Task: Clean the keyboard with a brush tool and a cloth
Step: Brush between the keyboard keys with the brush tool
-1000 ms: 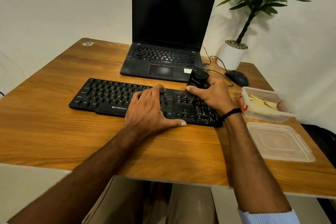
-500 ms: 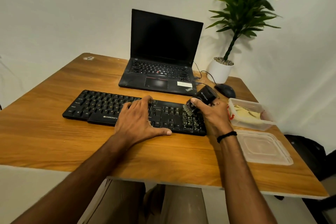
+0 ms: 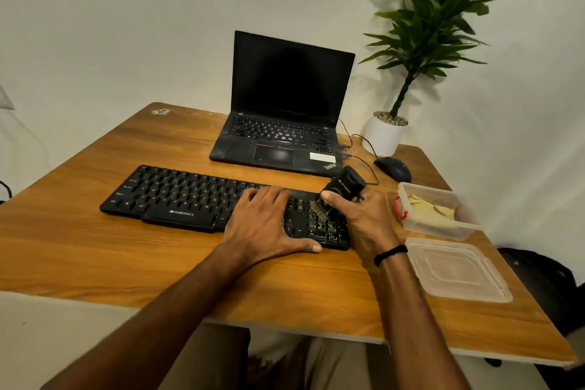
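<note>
right hand (image 3: pixel 364 218) gripping brush tool (image 3: pixel 343 188) over keyboard (image 3: pixel 177 196) right end | left hand (image 3: pixel 266 225) flat, bracing keyboard | best: light strokes along key gaps

**Wooden table in a plain, pale corner**

A wooden table (image 3: pixel 95 247) with warm orange grain and a thin pale edge stands close to an off-white wall (image 3: pixel 126 25). By its far right corner, a leafy green plant (image 3: pixel 437 16) rises from a white pot (image 3: pixel 381 138) topped with pebbles. The light is dim and yellowish, and the leaves throw soft shadows on the wall.
</note>
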Motion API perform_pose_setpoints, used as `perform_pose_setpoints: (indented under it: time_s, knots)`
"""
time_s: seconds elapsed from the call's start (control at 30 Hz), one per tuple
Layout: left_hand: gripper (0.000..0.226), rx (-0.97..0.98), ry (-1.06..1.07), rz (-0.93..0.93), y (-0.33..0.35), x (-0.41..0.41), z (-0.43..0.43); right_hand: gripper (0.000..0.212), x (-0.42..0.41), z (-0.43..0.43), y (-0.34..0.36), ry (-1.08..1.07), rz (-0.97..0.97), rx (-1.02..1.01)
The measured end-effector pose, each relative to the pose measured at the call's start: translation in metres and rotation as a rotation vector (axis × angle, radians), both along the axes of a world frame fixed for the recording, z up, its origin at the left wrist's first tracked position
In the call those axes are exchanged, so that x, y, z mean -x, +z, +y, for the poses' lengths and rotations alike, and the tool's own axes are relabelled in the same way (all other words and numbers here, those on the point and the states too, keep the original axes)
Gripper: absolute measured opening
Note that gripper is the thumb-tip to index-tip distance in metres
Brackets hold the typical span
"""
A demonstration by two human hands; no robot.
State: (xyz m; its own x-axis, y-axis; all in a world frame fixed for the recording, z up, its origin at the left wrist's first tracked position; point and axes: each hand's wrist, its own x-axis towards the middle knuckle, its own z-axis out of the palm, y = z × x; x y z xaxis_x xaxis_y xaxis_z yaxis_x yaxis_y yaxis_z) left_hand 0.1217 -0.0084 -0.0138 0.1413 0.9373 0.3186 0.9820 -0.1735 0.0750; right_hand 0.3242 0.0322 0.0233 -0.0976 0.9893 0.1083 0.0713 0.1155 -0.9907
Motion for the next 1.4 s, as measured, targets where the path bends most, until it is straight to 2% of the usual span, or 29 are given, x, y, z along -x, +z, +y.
perform_pose_setpoints:
  time_s: [0.17,0.3,0.43,0.53,0.57,0.67,0.7,0.8,0.83,0.93,0.97,1.07,1.1,1.2,1.23,1.33,1.4]
  knots:
    - [0.125,0.013,0.006,0.002,-0.004,0.0,0.003,0.036,0.003,0.004,-0.002,0.024,-0.16,-0.048]
    - [0.126,0.019,0.019,0.018,-0.005,-0.001,0.004,0.03,0.003,-0.005,0.002,-0.013,-0.282,-0.135]
    - [0.125,0.007,0.012,0.007,-0.005,0.0,0.003,0.028,0.002,-0.015,-0.001,0.076,-0.337,-0.179]
    - [0.124,-0.004,0.007,0.002,-0.005,0.0,0.002,0.028,0.005,-0.014,0.0,0.01,-0.433,-0.222]
    - [0.123,-0.008,0.002,-0.003,-0.005,0.0,0.002,0.028,0.004,-0.014,0.001,0.042,-0.44,-0.202]
    - [0.124,-0.004,-0.006,-0.026,-0.005,0.001,0.002,0.038,-0.001,-0.018,0.01,0.331,-0.435,-0.085]
    - [0.124,-0.002,-0.005,-0.028,-0.005,0.001,0.002,0.04,-0.002,-0.018,0.012,0.352,-0.429,-0.067]
    - [0.124,-0.012,0.006,-0.023,-0.005,0.0,0.002,0.033,-0.003,-0.016,0.017,0.118,-0.416,-0.115]
    - [0.124,-0.011,0.01,-0.022,-0.005,0.0,0.001,0.032,-0.004,-0.017,0.018,0.1,-0.419,-0.113]
    - [0.125,-0.011,0.014,-0.03,-0.005,0.001,0.002,0.036,-0.004,-0.024,0.02,0.335,-0.409,-0.044]
    - [0.125,-0.01,0.012,-0.035,-0.005,0.001,0.002,0.037,-0.002,-0.024,0.018,0.345,-0.395,-0.046]
    - [0.125,-0.02,0.008,-0.045,-0.007,0.001,0.002,0.028,0.003,-0.023,0.01,0.115,-0.36,-0.141]
    - [0.126,-0.018,0.008,-0.047,-0.007,0.001,0.003,0.028,0.004,-0.025,0.009,0.11,-0.345,-0.125]
    - [0.128,-0.006,-0.005,-0.053,-0.007,0.003,0.004,0.038,0.003,-0.031,0.01,0.32,-0.323,-0.027]
    - [0.128,-0.01,-0.007,-0.053,-0.007,0.003,0.004,0.04,0.002,-0.033,0.01,0.299,-0.332,-0.037]
    - [0.129,-0.028,0.006,-0.046,-0.007,0.002,0.002,0.037,-0.004,-0.031,0.004,0.021,-0.398,-0.126]
    - [0.129,-0.021,0.007,-0.04,-0.008,0.002,0.003,0.033,-0.006,-0.038,0.002,0.098,-0.337,-0.066]
